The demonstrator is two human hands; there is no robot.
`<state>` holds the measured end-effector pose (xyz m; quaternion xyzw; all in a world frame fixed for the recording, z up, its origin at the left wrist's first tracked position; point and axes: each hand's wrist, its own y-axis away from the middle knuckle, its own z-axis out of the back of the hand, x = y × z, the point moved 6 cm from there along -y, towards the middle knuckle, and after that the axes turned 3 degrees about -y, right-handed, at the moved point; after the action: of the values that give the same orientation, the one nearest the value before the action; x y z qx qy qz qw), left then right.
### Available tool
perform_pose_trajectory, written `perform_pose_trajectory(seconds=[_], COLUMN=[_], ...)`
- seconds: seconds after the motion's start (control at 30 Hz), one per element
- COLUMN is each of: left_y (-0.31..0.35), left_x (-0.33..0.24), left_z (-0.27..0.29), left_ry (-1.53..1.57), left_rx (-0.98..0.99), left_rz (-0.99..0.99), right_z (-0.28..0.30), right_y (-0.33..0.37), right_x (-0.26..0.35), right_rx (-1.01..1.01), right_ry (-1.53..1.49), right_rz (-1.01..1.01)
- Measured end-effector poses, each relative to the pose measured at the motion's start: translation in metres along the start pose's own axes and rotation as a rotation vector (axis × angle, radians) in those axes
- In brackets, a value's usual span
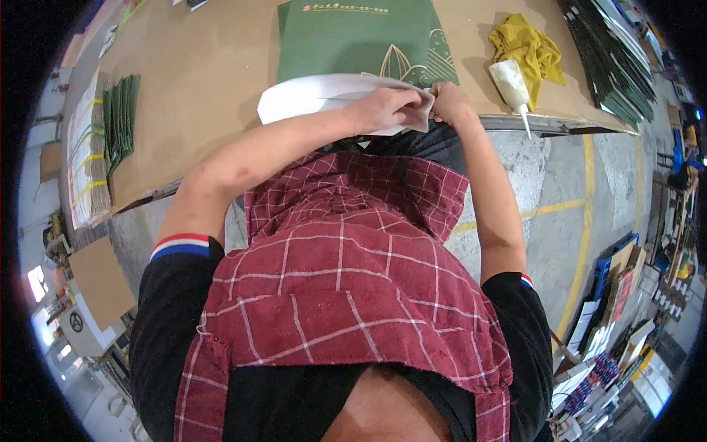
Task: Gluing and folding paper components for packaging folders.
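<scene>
A green paper bag [346, 44] with gold line drawings lies at the table's near edge, its white inside [298, 99] opened toward me. My left hand [383, 110] reaches over that white part, fingers curled around a fold of it. Close by on the right, my right hand [451, 104] pinches the bag's near right corner, the fingertips partly hidden. Another green printed piece [442, 62] shows beneath the bag's right side. To the right of my right hand, a white squeeze bottle [509, 85] with a thin nozzle lies with its tip past the table edge.
A mustard-yellow cloth [526, 44] lies crumpled beside the bottle on the brown-topped table [213, 81]. Stacked green folded pieces [611, 66] stand at the far right. At the left are more green pieces [121, 118] and a strapped bundle [90, 155]. Yellow lines mark the floor [545, 177].
</scene>
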<state>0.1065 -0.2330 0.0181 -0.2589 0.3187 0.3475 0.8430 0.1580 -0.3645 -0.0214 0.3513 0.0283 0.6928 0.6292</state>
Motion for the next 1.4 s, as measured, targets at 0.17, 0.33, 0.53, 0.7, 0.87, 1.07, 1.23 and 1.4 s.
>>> perform_pose_trajectory(seconds=[0.17, 0.33, 0.53, 0.7, 0.87, 1.07, 1.23, 1.4], left_y=[-0.020, -0.021, -0.026, -0.022, -0.006, 0.014, 0.039, 0.178], left_x=[0.009, -0.015, 0.008, 0.009, -0.003, 0.018, -0.023, 0.033], left_z=[-0.001, 0.006, -0.017, -0.027, -0.016, -0.012, 0.014, 0.129], left_ry=[-0.032, 0.018, -0.153, -0.310, -0.540, -0.023, -0.430, -0.233], left_rx=[0.062, 0.046, 0.334, 0.175, 0.191, 0.665, 0.170, -0.608], left_rz=[-0.055, -0.143, -0.041, -0.262, -0.554, 0.145, -0.358, 0.272], right_z=[0.003, -0.008, -0.022, -0.028, -0.013, -0.038, -0.052, -0.048], right_y=[0.028, 0.062, 0.066, 0.063, 0.043, 0.041, 0.047, 0.026], right_x=[0.004, 0.032, 0.037, 0.053, 0.042, 0.065, 0.036, 0.014], right_rx=[-0.189, -0.623, -0.735, -0.808, -0.404, -0.577, -0.490, -0.449], right_ry=[-0.060, -1.080, -0.965, -0.389, -1.391, -0.077, -0.358, -0.575], right_rz=[0.127, 0.501, 0.300, 0.288, 0.319, 0.234, 0.270, 0.412])
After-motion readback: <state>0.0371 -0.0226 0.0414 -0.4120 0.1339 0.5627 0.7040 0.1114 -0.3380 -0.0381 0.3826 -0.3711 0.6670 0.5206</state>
